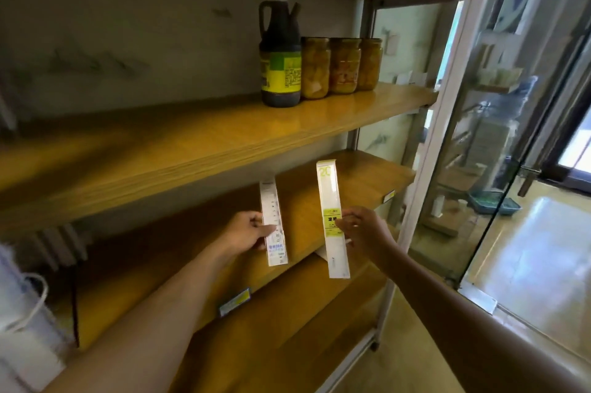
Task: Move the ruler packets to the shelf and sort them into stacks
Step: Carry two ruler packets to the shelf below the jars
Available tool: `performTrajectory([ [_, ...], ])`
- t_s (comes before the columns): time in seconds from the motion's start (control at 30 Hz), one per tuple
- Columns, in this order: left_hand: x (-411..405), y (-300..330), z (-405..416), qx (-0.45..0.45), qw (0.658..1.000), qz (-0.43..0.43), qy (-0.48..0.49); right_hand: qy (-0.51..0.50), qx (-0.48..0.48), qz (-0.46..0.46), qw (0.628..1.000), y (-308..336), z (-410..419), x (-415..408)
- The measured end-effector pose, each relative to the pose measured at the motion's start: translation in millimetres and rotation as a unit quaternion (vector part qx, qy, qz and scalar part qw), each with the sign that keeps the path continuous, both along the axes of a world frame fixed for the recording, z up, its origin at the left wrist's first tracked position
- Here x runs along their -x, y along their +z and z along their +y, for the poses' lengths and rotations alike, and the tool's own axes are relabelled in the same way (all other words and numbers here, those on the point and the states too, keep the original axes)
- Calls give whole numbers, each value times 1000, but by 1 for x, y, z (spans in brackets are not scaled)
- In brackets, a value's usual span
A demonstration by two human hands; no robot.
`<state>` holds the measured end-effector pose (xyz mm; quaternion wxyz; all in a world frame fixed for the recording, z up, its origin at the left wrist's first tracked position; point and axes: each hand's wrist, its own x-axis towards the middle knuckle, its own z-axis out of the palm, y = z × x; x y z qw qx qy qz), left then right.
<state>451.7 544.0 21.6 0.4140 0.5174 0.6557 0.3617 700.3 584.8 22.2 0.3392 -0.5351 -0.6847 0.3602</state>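
Note:
My left hand (248, 231) grips a ruler packet with a blue-printed label (271, 219), held upright in front of the middle wooden shelf (367, 181). My right hand (363, 227) pinches a second, longer white ruler packet with a yellow-green label (329, 200), also upright, to the right of the first. Both packets hang in the air at the shelf's front edge. A corner of another white packet (320, 254) shows on the lower shelf, behind the right-hand packet.
The upper shelf (224, 133) carries a dark sauce bottle (280, 50) and three glass jars (342, 64) at its right end. A glass door with a metal frame (447, 136) stands at the right. A white appliance with a cord (22, 322) sits low at the left.

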Motion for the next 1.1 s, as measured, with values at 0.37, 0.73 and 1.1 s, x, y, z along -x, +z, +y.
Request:
performTrajectory([
  [0.37,-35,-17,103,61,995,-5,77,110,53,56,991,-10,162,1],
  [0.73,-84,-34,157,75,960,35,266,208,103,14,973,-29,246,13],
  [1.1,-86,-55,171,101,921,286,246,231,113,-55,965,-41,265,36],
])
